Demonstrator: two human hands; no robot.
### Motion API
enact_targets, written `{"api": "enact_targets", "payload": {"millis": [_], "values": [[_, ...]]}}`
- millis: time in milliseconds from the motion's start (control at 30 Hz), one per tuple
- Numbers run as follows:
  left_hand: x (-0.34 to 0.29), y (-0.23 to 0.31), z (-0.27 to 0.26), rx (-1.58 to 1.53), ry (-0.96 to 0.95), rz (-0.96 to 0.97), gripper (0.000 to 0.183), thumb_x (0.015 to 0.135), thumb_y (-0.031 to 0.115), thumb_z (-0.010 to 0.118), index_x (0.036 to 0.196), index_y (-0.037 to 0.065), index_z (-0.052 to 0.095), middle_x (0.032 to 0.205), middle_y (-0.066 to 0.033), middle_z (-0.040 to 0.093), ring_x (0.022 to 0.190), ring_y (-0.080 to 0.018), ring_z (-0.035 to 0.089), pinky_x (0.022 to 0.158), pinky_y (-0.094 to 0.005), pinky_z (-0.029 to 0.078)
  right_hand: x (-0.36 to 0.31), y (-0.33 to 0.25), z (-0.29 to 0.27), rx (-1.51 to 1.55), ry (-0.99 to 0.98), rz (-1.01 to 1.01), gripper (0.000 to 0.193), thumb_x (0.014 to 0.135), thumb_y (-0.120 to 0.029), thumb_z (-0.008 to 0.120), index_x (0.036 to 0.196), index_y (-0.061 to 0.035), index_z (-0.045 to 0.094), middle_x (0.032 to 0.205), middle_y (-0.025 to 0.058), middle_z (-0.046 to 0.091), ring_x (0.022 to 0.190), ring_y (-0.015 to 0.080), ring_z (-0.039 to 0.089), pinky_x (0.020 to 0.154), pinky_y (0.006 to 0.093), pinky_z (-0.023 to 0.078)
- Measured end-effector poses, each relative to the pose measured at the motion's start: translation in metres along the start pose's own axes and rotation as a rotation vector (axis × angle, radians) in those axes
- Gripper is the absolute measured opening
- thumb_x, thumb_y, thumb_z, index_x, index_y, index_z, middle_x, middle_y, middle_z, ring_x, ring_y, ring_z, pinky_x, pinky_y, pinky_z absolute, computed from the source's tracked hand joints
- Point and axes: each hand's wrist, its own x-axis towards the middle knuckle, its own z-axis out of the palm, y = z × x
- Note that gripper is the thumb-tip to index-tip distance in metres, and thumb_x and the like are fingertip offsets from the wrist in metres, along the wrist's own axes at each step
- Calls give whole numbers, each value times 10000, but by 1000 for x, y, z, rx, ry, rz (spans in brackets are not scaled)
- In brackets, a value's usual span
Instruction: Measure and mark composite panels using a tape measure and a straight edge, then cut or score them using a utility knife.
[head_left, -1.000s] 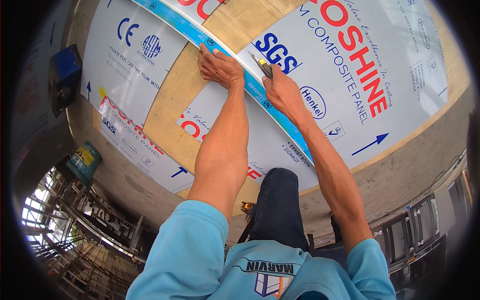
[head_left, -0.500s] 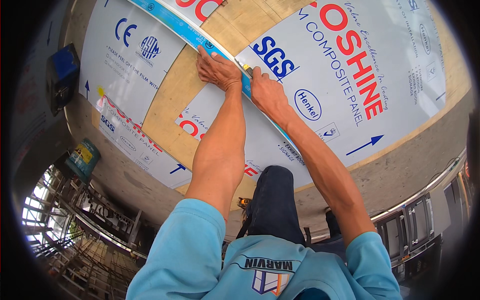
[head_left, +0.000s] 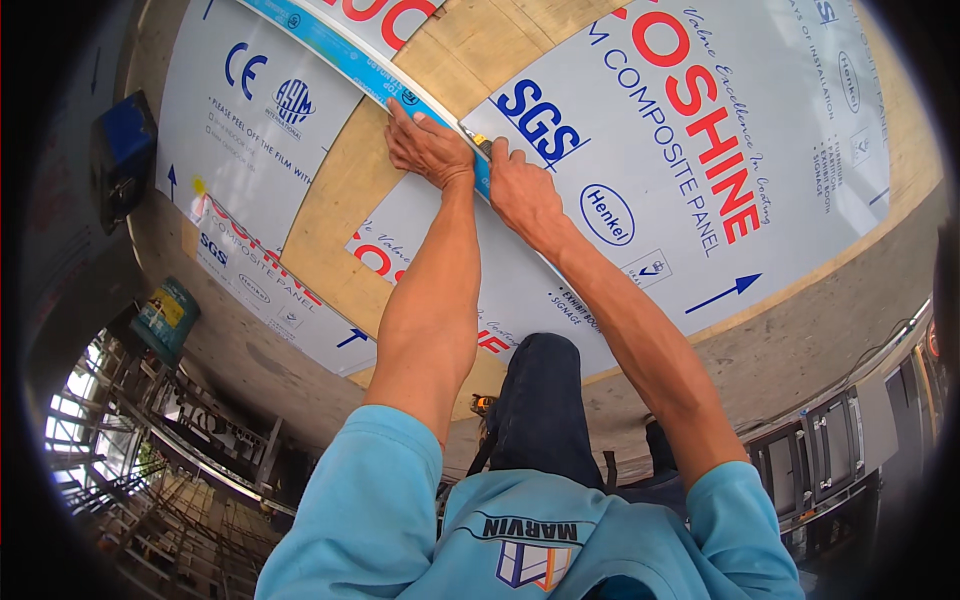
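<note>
A long, narrow strip with blue film point(head_left: 330, 47) runs diagonally across the printed white panel sheets. My left hand point(head_left: 428, 145) is closed at its edge, thumb and forefinger pressing on the blue film. Just to the right, my right hand point(head_left: 522, 195) grips a yellow utility knife point(head_left: 482, 144). The tip of the knife lies at the far edge of the strip, beside the large sheet point(head_left: 640, 150). Most of the handle is hidden in my fingers. My right forearm covers part of the strip's near end.
Bare wooden board point(head_left: 335, 205) shows between the sheets. Concrete floor point(head_left: 270, 350) surrounds it. A green bucket point(head_left: 165, 318) and a dark case with a blue top point(head_left: 125, 150) stand at left. A yellow-and-black tape measure point(head_left: 483, 404) is by my knee.
Both hands and the knife appear slightly further left in the picture, as do the strip and sheets, so the view has shifted a little. My grip looks the same.
</note>
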Motion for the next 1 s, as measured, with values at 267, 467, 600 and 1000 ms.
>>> {"api": "enact_targets", "payload": {"millis": [267, 467, 600, 1000], "values": [[-1, -2, -1, 4, 3, 12, 466, 979, 315, 295, 1379, 98, 391, 1269, -187, 514, 1228, -353, 400, 1000, -490, 261, -2, -2, -5, -15, -9, -7, 433, 836, -78, 538, 1211, 78, 388, 898, 258, 595, 708, 377, 658, 559, 402, 557], [0, 4, -2, 17, 3, -10, 475, 976, 324, 281, 1377, 96, 396, 1259, -184, 523, 1218, -348, 417, 1004, -482, 262, 0, -16, -16, -34, -35, 61, 403, 850, -109, 540, 1177, 79, 399, 882, 251, 611, 708, 355, 673, 547, 392, 566], [-1, 3, -2, 29, -11, -21, 489, 975, 340, 274, 1378, 90, 394, 1267, -181, 520, 1221, -342, 419, 1010, -475, 263, 0, -17, -10, 8, 5, 90, 394, 851, -125, 552, 1154, 82, 408, 859, 243, 614, 682, 341, 675, 539, 389, 567], [-9, 3, 5, 33, -29, -28, 478, 962, 292, 289, 1381, 85, 385, 1282, -123, 532, 1185, -297, 444, 972, -440, 288, -81, 44, 9, -44, 59, 95, 370, 830, -96, 570, 1126, 76, 431, 770, 206, 613, 610, 313, 669, 489, 370, 556]]}}
